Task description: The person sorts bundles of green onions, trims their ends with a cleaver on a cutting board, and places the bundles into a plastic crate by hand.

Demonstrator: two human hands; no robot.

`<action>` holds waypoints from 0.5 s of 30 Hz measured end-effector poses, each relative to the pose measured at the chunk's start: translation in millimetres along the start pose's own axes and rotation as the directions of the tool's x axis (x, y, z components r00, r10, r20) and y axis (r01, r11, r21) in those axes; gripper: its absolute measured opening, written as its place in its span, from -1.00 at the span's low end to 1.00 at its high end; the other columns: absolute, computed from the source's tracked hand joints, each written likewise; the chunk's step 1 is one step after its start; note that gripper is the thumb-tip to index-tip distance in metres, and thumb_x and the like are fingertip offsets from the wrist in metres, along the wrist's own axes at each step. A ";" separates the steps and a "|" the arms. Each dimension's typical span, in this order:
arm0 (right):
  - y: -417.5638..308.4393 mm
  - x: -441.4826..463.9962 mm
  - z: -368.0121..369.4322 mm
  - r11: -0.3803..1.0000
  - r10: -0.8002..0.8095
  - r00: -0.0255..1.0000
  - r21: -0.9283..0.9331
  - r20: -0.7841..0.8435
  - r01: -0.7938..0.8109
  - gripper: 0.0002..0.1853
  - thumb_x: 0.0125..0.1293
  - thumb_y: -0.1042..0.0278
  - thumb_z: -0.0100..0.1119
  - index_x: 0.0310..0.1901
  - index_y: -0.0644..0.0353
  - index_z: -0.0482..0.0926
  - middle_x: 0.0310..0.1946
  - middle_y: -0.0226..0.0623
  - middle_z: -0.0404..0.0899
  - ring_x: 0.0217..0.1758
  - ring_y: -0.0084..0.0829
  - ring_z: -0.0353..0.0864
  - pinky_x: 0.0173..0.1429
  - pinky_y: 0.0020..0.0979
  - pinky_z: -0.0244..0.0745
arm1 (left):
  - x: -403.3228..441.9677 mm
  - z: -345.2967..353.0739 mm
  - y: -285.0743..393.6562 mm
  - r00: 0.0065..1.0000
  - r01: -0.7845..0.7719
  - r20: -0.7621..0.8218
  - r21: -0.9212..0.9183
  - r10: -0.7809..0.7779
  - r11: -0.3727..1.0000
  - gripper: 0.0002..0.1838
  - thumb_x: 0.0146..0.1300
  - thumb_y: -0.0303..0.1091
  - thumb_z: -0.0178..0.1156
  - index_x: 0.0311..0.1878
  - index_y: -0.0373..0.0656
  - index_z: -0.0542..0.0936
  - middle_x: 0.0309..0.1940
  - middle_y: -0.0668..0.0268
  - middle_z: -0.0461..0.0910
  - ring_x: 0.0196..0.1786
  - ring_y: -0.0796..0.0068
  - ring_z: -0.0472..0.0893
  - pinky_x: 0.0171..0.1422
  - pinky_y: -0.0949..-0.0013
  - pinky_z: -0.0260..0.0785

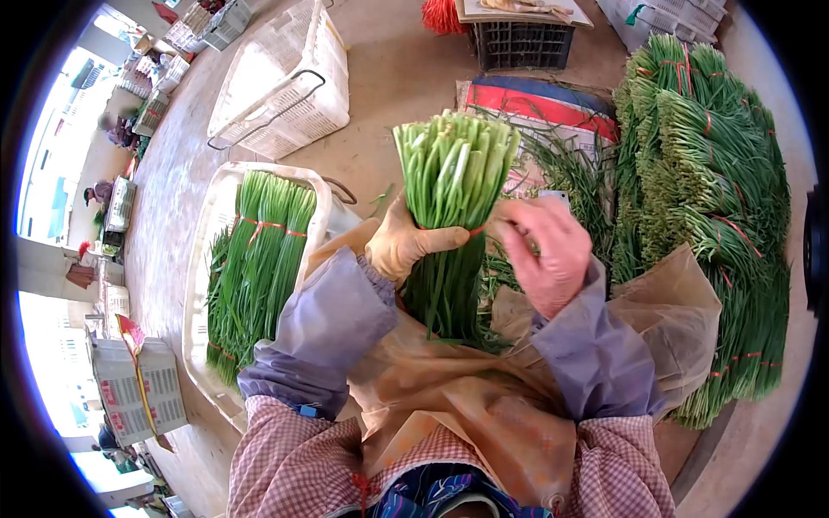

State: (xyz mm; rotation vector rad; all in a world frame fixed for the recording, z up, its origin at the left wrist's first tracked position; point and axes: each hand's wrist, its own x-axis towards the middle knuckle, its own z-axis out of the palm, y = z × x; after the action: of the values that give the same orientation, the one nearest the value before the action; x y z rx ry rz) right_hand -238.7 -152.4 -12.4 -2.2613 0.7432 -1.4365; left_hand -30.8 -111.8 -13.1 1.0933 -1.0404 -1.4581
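Note:
My left hand [406, 246], in a tan glove, is wrapped around a bunch of garlic chives [453, 173]. The bunch stands upright, its pale cut ends at the top and its green leaves hanging below. A red tie [477, 230] shows around it beside my left thumb. My right hand [548, 255], bare, is at the right side of the bunch near that tie. Its fingers are curled in a pinch; whatever may be between them is too small to make out. A brown translucent apron [466, 388] covers my lap beneath the leaves.
Tied chive bunches lie in a white crate [197, 285] at left. A large pile of bunches [717, 190] stands at right. Loose leaves [570, 173] lie ahead, by a red and blue sack [544, 99]. Another white crate [285, 78] and a black crate [522, 45] stand farther off.

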 end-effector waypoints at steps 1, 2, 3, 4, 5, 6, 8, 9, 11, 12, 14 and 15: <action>-1.2 3.5 5.0 0.997 -0.027 0.999 -0.074 0.041 0.030 -0.59 0.16 0.41 0.36 0.06 0.18 0.53 -0.37 -0.26 0.58 -0.33 -0.27 0.64 -0.20 -0.32 0.53 | 0.7 0.2 -3.3 1.000 0.009 -0.013 0.012 -0.009 1.000 -0.27 -0.05 -0.42 0.58 0.23 -0.22 0.48 0.01 0.31 0.63 0.06 0.47 0.59 0.21 0.34 0.43; -2.6 6.1 9.8 0.987 -0.050 0.995 -0.146 0.083 0.061 -0.61 0.16 0.41 0.36 0.04 0.17 0.54 -0.41 -0.29 0.55 -0.36 -0.29 0.62 -0.24 -0.30 0.51 | 1.4 0.0 -8.3 1.000 0.019 -0.024 0.024 -0.018 1.000 -0.26 -0.06 -0.42 0.58 0.24 -0.23 0.47 0.02 0.31 0.62 0.07 0.47 0.58 0.22 0.34 0.43; -3.4 8.6 14.3 0.972 -0.070 0.989 -0.216 0.127 0.096 -0.63 0.16 0.41 0.36 0.02 0.16 0.54 -0.45 -0.32 0.52 -0.39 -0.30 0.60 -0.28 -0.28 0.50 | 1.4 -0.2 -11.1 0.999 0.028 -0.036 0.035 -0.027 0.999 -0.25 -0.06 -0.42 0.58 0.25 -0.23 0.46 0.03 0.31 0.62 0.08 0.47 0.57 0.23 0.34 0.42; -2.6 10.7 19.2 0.960 -0.115 0.989 -0.244 0.090 0.133 -0.67 0.14 0.40 0.34 -0.04 0.13 0.55 -0.51 -0.38 0.45 -0.44 -0.33 0.56 -0.35 -0.27 0.44 | 1.2 0.2 -6.6 0.997 0.067 -0.036 0.049 -0.065 0.997 -0.21 -0.07 -0.41 0.59 0.27 -0.23 0.43 0.05 0.31 0.60 0.11 0.48 0.55 0.25 0.34 0.40; -1.3 9.9 21.1 0.955 -0.127 0.986 -0.254 0.107 0.151 -0.66 0.12 0.42 0.37 -0.04 0.14 0.55 -0.51 -0.37 0.46 -0.45 -0.31 0.56 -0.36 -0.27 0.43 | 0.4 -1.9 -7.8 0.997 0.069 -0.041 0.068 -0.067 0.995 -0.20 -0.07 -0.40 0.60 0.27 -0.23 0.42 0.06 0.31 0.60 0.11 0.47 0.55 0.25 0.34 0.40; 0.4 8.8 22.2 0.950 -0.140 0.982 -0.264 0.123 0.169 -0.64 0.10 0.45 0.39 -0.05 0.14 0.55 -0.50 -0.36 0.47 -0.46 -0.30 0.55 -0.38 -0.28 0.43 | 0.2 -4.5 -9.5 0.997 0.071 -0.045 0.089 -0.067 0.994 -0.19 -0.08 -0.40 0.60 0.27 -0.23 0.42 0.06 0.31 0.60 0.11 0.47 0.54 0.25 0.33 0.40; 6.1 10.1 20.7 0.939 -0.185 0.970 -0.261 0.160 0.222 -0.66 0.10 0.46 0.40 -0.07 0.13 0.55 -0.50 -0.34 0.49 -0.48 -0.28 0.55 -0.40 -0.29 0.42 | 0.9 -8.7 -13.8 0.995 0.085 -0.056 0.114 -0.079 0.990 -0.18 -0.09 -0.39 0.61 0.28 -0.24 0.41 0.07 0.30 0.60 0.12 0.45 0.54 0.27 0.32 0.39; 10.7 11.4 18.6 0.935 -0.213 0.960 -0.248 0.182 0.254 -0.68 0.11 0.46 0.39 -0.09 0.13 0.56 -0.50 -0.34 0.49 -0.48 -0.28 0.54 -0.40 -0.29 0.42 | 1.4 -10.2 -17.5 0.993 0.102 -0.064 0.116 -0.095 0.988 -0.17 -0.09 -0.39 0.61 0.28 -0.24 0.41 0.07 0.30 0.59 0.12 0.45 0.54 0.27 0.32 0.39; 20.2 12.3 18.4 0.947 -0.234 0.958 -0.183 0.168 0.264 -0.75 0.17 0.45 0.35 -0.11 0.14 0.56 -0.51 -0.35 0.49 -0.52 -0.31 0.52 -0.42 -0.31 0.41 | 2.4 -8.6 -19.6 0.992 0.117 -0.067 0.110 -0.110 0.987 -0.14 -0.11 -0.40 0.62 0.30 -0.25 0.39 0.09 0.29 0.59 0.14 0.43 0.54 0.29 0.31 0.38; 26.9 11.1 21.7 0.961 -0.228 0.965 -0.130 0.133 0.244 -0.78 0.21 0.44 0.33 -0.12 0.15 0.56 -0.53 -0.37 0.49 -0.55 -0.34 0.50 -0.43 -0.32 0.40 | 3.0 -6.4 -18.9 0.992 0.115 -0.063 0.101 -0.110 0.988 -0.11 -0.12 -0.41 0.62 0.32 -0.25 0.38 0.10 0.29 0.59 0.15 0.42 0.54 0.30 0.31 0.37; 31.0 10.1 16.5 0.992 0.027 0.999 0.123 0.029 -0.031 -0.87 0.29 0.42 0.27 -0.16 0.19 0.56 -0.57 -0.41 0.47 -0.60 -0.43 0.45 -0.46 -0.34 0.39 | 6.8 -2.3 -16.0 0.992 0.123 -0.040 0.108 -0.120 0.986 -0.06 -0.14 -0.43 0.63 0.35 -0.26 0.34 0.13 0.27 0.57 0.18 0.41 0.53 0.33 0.30 0.35; 25.7 13.1 6.7 0.905 0.281 0.960 0.330 0.012 -0.269 -0.91 0.34 0.41 0.23 -0.19 0.20 0.56 -0.60 -0.43 0.45 -0.62 -0.49 0.42 -0.49 -0.34 0.38 | 8.6 -1.1 -13.6 0.991 0.134 -0.024 0.125 -0.132 0.983 -0.03 -0.15 -0.43 0.64 0.37 -0.26 0.31 0.16 0.26 0.56 0.21 0.41 0.52 0.35 0.30 0.35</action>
State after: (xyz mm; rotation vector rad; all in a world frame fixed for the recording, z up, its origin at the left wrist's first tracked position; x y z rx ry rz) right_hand -234.3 -180.7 -20.1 -1.8031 0.7372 -1.3528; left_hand -33.3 -118.6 -27.5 1.2840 -1.0779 -1.5031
